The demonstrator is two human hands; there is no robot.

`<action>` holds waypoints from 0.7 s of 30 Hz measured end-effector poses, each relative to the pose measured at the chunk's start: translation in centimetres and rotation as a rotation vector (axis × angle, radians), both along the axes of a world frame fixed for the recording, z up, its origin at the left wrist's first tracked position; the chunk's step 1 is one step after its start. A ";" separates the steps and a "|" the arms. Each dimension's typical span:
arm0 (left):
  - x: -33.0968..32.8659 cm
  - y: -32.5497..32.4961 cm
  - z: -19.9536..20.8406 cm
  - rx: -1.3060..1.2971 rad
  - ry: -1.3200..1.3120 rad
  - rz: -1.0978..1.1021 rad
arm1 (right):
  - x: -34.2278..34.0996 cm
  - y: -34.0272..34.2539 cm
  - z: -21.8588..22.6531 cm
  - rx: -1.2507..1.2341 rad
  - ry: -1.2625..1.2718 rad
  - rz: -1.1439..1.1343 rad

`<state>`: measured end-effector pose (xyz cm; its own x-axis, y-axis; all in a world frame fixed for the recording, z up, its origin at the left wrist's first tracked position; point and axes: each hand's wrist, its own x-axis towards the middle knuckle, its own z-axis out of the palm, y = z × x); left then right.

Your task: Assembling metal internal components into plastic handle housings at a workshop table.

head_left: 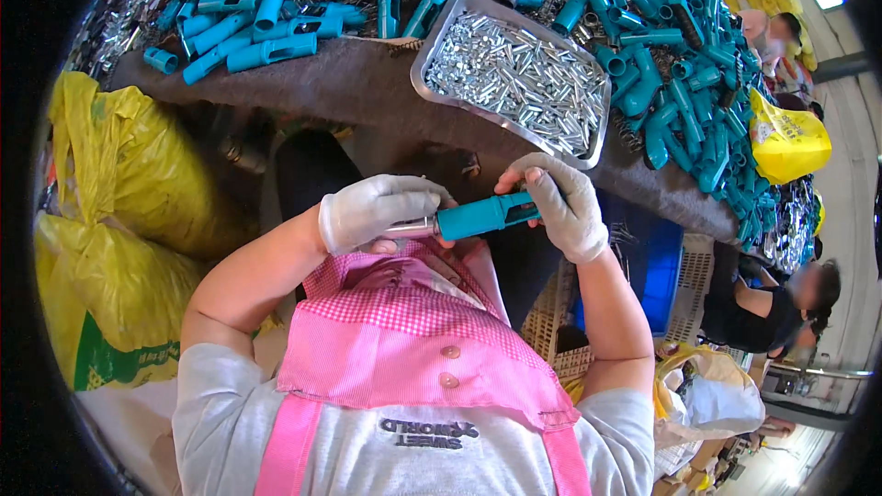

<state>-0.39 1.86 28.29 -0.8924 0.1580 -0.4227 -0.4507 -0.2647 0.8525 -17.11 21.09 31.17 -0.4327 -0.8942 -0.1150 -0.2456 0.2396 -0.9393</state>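
Well, in the head view, holds a hollow teal plastic tube with a long side slot [482,217] crosswise above the lap, between both hands, presumably for a good look at the slot and free use of either end. Clamps the fingers of the pale-gloved left hand [381,209] round a smooth silvery metal cylinder [415,229], right beside the tube's left end, perhaps to steady both parts in one line. Curls the fingers of the pale-gloved right hand [562,207] closed about the slotted end, with thumb uppermost; cannot tell how hard pressed, or whether hiding some small part. Shows a bare fingertip there, maybe for finer feel.

Just beyond the right fingers, on the dark-covered table [349,83], has a shallow silver metal tray with rounded corners [432,37], probably rimmed to stop the small shiny metal pins [519,73] from rolling off. Farther out, has a left heap of teal plastic tubes [248,37] ahead of the left fingers and a right heap [680,83] ahead and right of the right fingers, likely spread so for easy picking. Left of the left fingers, below table height, has bulging yellow plastic sacks [138,165], seemingly parked clear of the arms.
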 end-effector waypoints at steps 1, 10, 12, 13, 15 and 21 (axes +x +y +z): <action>0.1 -0.1 0.1 0.060 -0.040 0.014 | 0.2 0.0 -0.3 -0.069 0.082 0.024; -0.1 0.1 -1.3 0.169 -0.171 0.031 | 1.0 -0.1 -2.0 -0.095 -0.028 -0.057; -0.1 0.0 -1.0 0.188 -0.206 0.030 | 0.9 -0.3 -2.3 -0.435 0.501 0.113; -0.1 0.0 -1.0 0.185 -0.232 0.048 | 1.3 -0.1 -1.5 -0.253 0.267 0.023; 0.2 0.2 -1.8 0.165 -0.161 0.097 | 1.5 -0.5 -1.2 0.049 -0.225 -0.181; 0.0 0.4 -1.7 0.192 -0.246 0.053 | 3.1 -0.6 -3.5 -0.304 0.270 0.090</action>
<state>-0.38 2.22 26.62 -0.7764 0.2118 -0.5936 -0.6182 -0.4390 0.6519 -14.04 20.45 27.66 -0.3301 -0.9055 0.2666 -0.5000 -0.0718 -0.8630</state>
